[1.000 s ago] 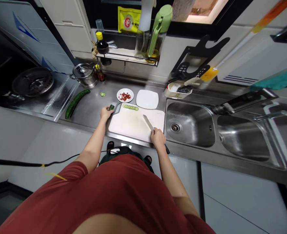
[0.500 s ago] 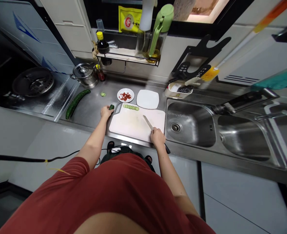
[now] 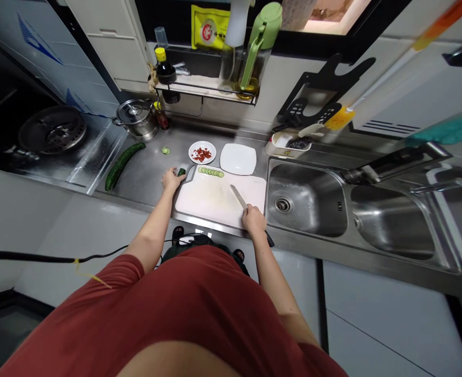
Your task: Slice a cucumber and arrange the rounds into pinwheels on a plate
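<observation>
At the left end of the white cutting board (image 3: 218,201), my left hand (image 3: 170,180) is closed around a short dark-green cucumber piece (image 3: 181,172), beside the board's grey handle. My right hand (image 3: 254,220) grips a kitchen knife (image 3: 238,196) by its black handle. The blade lies low over the right half of the board and points away to the upper left; whether it touches the board I cannot tell. A neat overlapping row of cucumber slices (image 3: 211,172) lies along the board's far edge.
Left on the steel counter are a whole cucumber (image 3: 123,165) and loose cucumber slices (image 3: 165,150). Behind the board stand a white plate with chopped red pieces (image 3: 202,154) and a square white plate (image 3: 237,159). A lidded pot (image 3: 136,119) is back left; the sink (image 3: 309,201) borders the right.
My left hand has shifted very slightly to the right with the cucumber piece. My right hand and the knife stay where they were.
</observation>
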A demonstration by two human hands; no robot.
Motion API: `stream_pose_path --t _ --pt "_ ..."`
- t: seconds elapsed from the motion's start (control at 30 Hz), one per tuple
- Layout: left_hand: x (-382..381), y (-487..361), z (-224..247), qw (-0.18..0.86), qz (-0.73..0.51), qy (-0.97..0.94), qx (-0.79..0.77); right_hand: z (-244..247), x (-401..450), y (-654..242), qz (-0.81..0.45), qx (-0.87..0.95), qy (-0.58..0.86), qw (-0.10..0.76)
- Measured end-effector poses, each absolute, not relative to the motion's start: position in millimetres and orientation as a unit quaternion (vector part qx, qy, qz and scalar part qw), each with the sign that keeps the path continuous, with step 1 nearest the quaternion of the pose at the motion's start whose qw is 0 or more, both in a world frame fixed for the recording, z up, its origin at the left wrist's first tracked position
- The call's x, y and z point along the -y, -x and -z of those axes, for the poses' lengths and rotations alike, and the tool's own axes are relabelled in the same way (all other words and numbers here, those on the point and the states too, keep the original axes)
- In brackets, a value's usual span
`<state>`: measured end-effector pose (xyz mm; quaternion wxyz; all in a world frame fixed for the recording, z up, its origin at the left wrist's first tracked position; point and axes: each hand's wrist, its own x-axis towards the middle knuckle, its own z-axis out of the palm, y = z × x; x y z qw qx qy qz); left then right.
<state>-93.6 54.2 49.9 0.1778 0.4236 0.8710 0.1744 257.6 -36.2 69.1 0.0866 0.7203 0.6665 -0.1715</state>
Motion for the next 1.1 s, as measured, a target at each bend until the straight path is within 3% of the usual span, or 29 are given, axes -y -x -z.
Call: stream_pose_path --t 0.17,0.53,1.1 --pt "-52 62 -57 0.1 -0.198 -0.477 -0.85 -68 36 -258 0.172 -0.665 -0.721 0.085" --pt "-72 -31 -47 0.179 -0.191 -0.652 -0.712 -71 32 -261 0.193 -0.656 -0.725 0.082" --pt "-99 -56 -43 0.153 -0.108 -0.688 -0.701 -67 32 -263 0.192 -0.656 -0.725 0.086"
